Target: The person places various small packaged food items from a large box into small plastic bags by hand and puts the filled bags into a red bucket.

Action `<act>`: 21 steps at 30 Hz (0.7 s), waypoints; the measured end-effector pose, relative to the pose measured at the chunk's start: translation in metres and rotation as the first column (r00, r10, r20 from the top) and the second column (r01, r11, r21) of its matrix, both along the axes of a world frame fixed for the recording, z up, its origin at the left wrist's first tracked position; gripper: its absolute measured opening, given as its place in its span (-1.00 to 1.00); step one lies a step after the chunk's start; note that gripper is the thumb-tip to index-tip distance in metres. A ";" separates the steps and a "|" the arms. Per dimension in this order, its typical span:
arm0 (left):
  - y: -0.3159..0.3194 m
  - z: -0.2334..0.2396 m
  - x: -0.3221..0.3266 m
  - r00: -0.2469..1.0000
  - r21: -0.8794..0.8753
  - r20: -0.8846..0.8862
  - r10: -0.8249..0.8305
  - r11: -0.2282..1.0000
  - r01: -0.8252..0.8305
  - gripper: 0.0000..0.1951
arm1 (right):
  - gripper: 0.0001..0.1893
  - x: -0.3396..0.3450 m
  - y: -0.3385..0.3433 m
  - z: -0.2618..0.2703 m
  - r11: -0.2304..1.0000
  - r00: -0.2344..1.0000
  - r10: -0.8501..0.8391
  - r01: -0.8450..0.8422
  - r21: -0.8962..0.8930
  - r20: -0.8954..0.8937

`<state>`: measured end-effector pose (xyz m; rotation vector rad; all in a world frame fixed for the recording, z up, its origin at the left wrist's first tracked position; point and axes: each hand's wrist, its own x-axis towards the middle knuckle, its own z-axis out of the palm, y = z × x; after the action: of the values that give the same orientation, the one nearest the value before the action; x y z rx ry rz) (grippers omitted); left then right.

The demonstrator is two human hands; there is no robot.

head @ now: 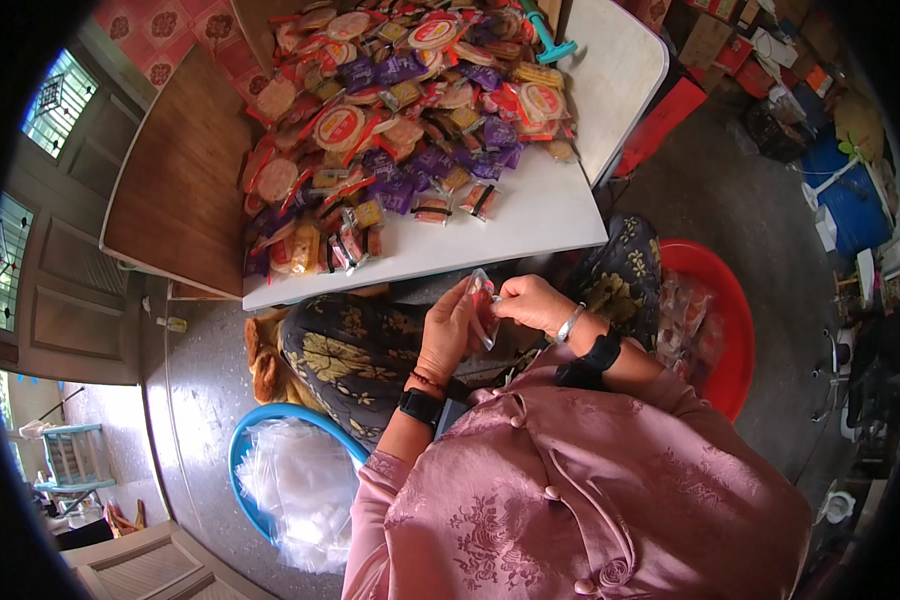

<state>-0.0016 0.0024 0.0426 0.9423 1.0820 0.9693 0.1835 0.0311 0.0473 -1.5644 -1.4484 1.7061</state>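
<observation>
Above my lap, my left hand (448, 324) grips a small clear plastic bag (483, 309) with reddish contents. The fingers of my right hand (536, 304) pinch the bag's right side near its upper part; what exactly they hold there is too small to tell. Just beyond my hands is a white tabletop (495, 247) bearing a heap of wrapped snacks. Round wrapped crackers (340, 127), purple packets (394, 193) and small bar-shaped packets (480, 201) with dark bands make up the heap. Two of these bar packets lie at its near edge.
Wooden side panels (180, 180) border the table, with a teal-handled tool (555, 51) at the back right. A blue basin (234, 457) of clear plastic bags (300, 487) stands at my left. At my right, a red basin (739, 337) holds filled bags (686, 319). Cartons and clutter line the far right.
</observation>
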 end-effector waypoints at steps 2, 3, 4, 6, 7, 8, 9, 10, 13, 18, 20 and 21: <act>0.001 0.004 -0.002 0.996 -0.119 -0.065 -0.057 0.992 0.049 -0.62 | -0.80 0.001 0.001 -0.007 0.957 0.993 -0.004 -0.031 0.289 0.120; 0.000 0.004 -0.002 0.994 -0.158 -0.084 -0.076 0.985 0.062 -0.61 | -0.80 0.000 0.001 -0.007 0.956 0.993 -0.003 -0.032 0.290 0.120; -0.001 -0.002 0.001 0.998 -0.035 -0.047 -0.041 0.999 0.039 -0.61 | -0.82 -0.003 0.000 -0.006 0.965 0.992 -0.014 -0.019 0.260 0.122; 0.000 -0.016 0.004 1.000 0.088 -0.005 -0.011 0.996 0.011 -0.61 | -0.83 -0.005 0.000 -0.011 0.973 0.992 -0.025 -0.004 0.231 0.124; 0.001 -0.023 0.005 0.998 0.150 -0.042 -0.035 0.988 0.041 -0.59 | -0.84 -0.005 0.001 -0.018 0.971 0.997 -0.056 0.041 0.235 0.058; 0.002 -0.029 0.005 0.995 0.210 -0.081 -0.056 0.975 0.072 -0.57 | -0.85 -0.004 0.001 -0.024 0.968 0.996 -0.086 0.086 0.237 -0.008; 0.002 -0.024 0.005 0.995 0.208 -0.080 -0.058 0.975 0.074 -0.57 | -0.85 -0.003 0.001 -0.025 0.968 0.996 -0.088 0.087 0.235 -0.007; 0.001 -0.011 0.003 0.987 0.104 0.001 -0.161 0.982 0.160 -0.56 | -0.86 -0.002 0.000 -0.025 0.972 0.991 -0.121 0.131 0.194 -0.063; 0.000 -0.001 0.000 0.957 0.011 0.122 -0.264 0.964 0.265 -0.55 | -0.88 0.001 -0.001 -0.017 0.979 0.962 -0.176 0.192 0.061 -0.208; -0.001 -0.001 0.001 0.946 0.052 0.121 -0.301 0.954 0.296 -0.56 | -0.82 0.000 -0.007 0.019 0.965 0.899 -0.253 0.208 -0.159 -0.358; -0.002 -0.001 0.002 0.948 0.026 0.107 -0.299 0.954 0.298 -0.55 | -0.75 0.000 -0.008 0.028 0.943 0.854 -0.311 0.224 -0.244 -0.417; -0.002 0.000 0.004 0.947 0.027 0.108 -0.302 0.953 0.301 -0.55 | -0.75 0.001 -0.009 0.024 0.943 0.854 -0.313 0.227 -0.244 -0.416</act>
<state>0.0022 0.0000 0.0423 1.0156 0.8112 0.7647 0.1850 0.0222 0.0712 -1.2655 -0.8150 1.9052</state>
